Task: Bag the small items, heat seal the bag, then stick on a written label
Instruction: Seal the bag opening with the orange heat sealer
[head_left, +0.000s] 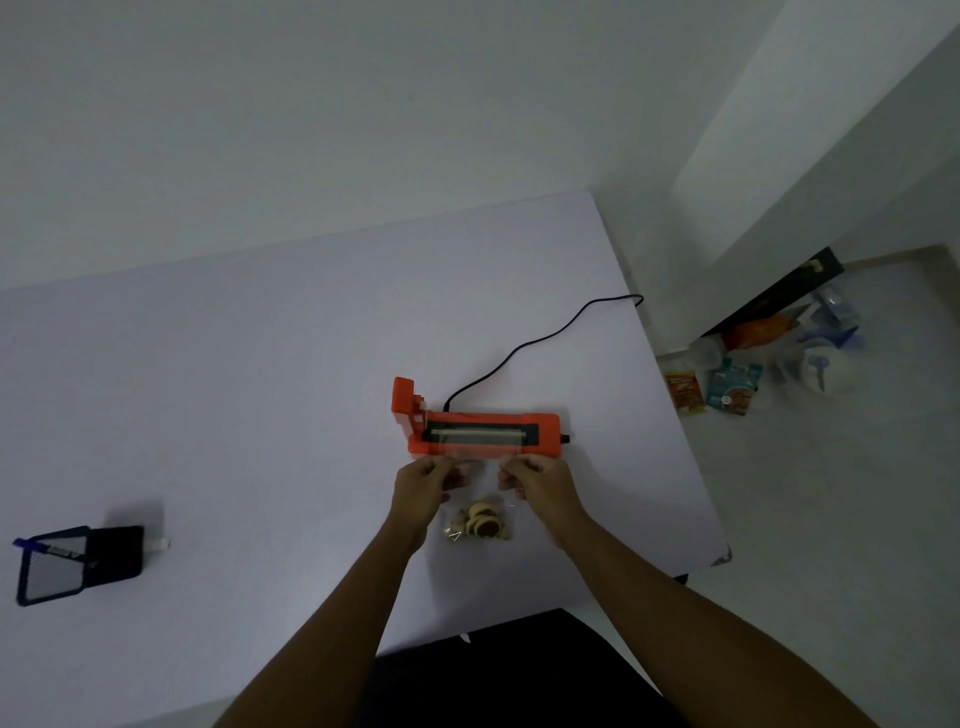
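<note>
While both arms reach forward, hands pinch the clear bag at the sealer.

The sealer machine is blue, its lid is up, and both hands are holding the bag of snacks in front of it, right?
Not quite. In the head view the heat sealer is orange, not blue. Its lid is up, and the left hand and right hand hold the clear bag of snacks in front of it.

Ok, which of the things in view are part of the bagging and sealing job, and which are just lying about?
In the job:
- clear bag, pinched by left hand and right hand
- small items inside it
- orange heat sealer, lid open, with its black cord
- blue pen on the black tray, probably for the label

Lying about:
- snack packets and clutter on the floor, right of the table
</note>
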